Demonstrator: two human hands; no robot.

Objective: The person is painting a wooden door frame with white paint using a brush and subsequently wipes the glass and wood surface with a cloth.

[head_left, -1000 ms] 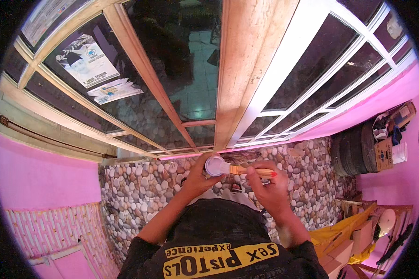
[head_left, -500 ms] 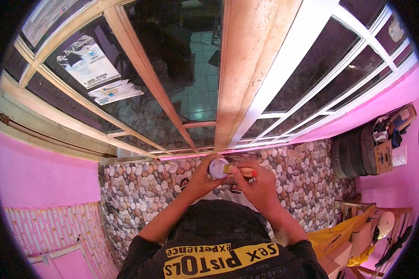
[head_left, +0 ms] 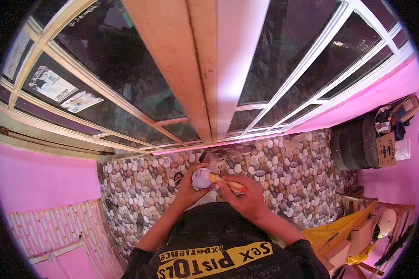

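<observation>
In front of my waist, my left hand [head_left: 187, 191] is closed around a small round tub [head_left: 201, 178] with whitish paint inside. My right hand [head_left: 247, 195] grips the wooden handle of a paintbrush [head_left: 230, 183], which has a reddish end. The brush's bristles are at the right rim of the tub; whether they touch the paint cannot be made out. Ahead stands a paned window frame, with a bare wooden upright [head_left: 177, 56] beside a white-painted upright [head_left: 235, 60].
Pebble-patterned flooring [head_left: 284, 186] lies below. Stacked dark tyres [head_left: 354, 144] stand at the right by a cardboard box [head_left: 385, 149] and a white bucket [head_left: 403, 149]. At the lower right is a yellow cloth [head_left: 326, 232]. Torn paper stickers [head_left: 51, 84] cling to the left glass.
The view has swung, so the window uprights appear farther left. Both hands, the tub and the brush sit slightly lower and farther left in view; both grips are unchanged.
</observation>
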